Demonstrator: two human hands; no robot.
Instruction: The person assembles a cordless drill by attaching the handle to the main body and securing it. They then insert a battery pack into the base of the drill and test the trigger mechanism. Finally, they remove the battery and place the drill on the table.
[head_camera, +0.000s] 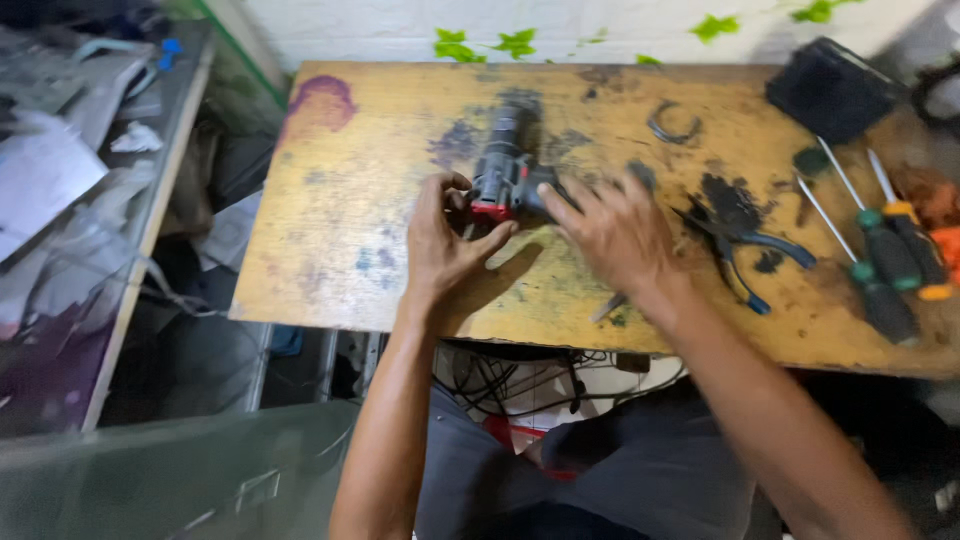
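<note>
Across the middle of the view lies a worn yellow wooden table (340, 260), stained dark in patches, its right end cut off by the picture's edge. On the far left a grey shelf (150, 230) holds crumpled paper and clutter, too blurred to sort out. At the table's far right corner sits one black box-like case (828, 88), partly out of view.

Near the centre of the table rests one dark power drill body (512, 170) with a red patch at its lower end; motion blur smears its outline. The left hand (445, 250) wraps around the drill's near end, thumb and fingers closed on it. The right hand (615, 232) lies against the drill's right side with fingers spread; it is blurred, so whether it grasps the drill I cannot tell.

Right of the hands lies one pair of pliers (745, 250) with blue handles. Beyond them rest three screwdrivers (880, 270), two with green-and-black handles, one with orange. One small curved metal piece (672, 125) lies near the far edge.
</note>
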